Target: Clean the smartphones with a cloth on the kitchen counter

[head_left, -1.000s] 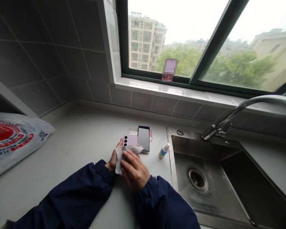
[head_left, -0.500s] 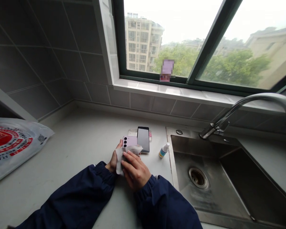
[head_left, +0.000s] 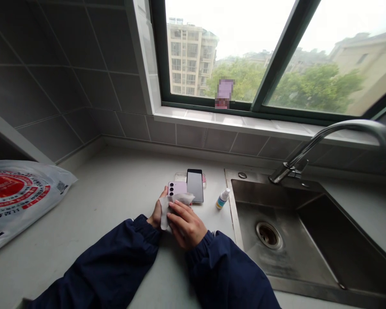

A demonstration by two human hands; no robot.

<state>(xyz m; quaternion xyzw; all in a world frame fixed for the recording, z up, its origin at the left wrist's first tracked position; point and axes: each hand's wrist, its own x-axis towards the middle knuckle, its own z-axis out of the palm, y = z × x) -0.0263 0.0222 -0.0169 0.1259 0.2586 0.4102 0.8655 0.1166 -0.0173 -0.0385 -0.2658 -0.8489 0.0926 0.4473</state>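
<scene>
My left hand (head_left: 155,214) grips a pale purple smartphone (head_left: 179,188) by its side, its back and three camera lenses facing up. Over the lower part of the phone's back lies a light grey cleaning cloth (head_left: 165,212) with a zigzag edge. My right hand (head_left: 188,225) presses the cloth against the phone, fingers together; its thumb is hidden. Just beyond, a dark-edged phone-shaped panel (head_left: 194,186) with a grey face rests on a clear phone case (head_left: 180,177). To the right stands a small white-capped spray bottle (head_left: 223,198) with a blue and yellow label.
A steel sink (head_left: 233,214) with a curved faucet (head_left: 312,146) takes up the right side. On the left, a white plastic bag (head_left: 45,195) with red print lies on the white countertop (head_left: 116,189). The windowsill (head_left: 193,116) runs along the back wall.
The view has shifted slightly. Both hands keep hold of the phone and cloth, with the cloth lying in almost the same place on the phone.
</scene>
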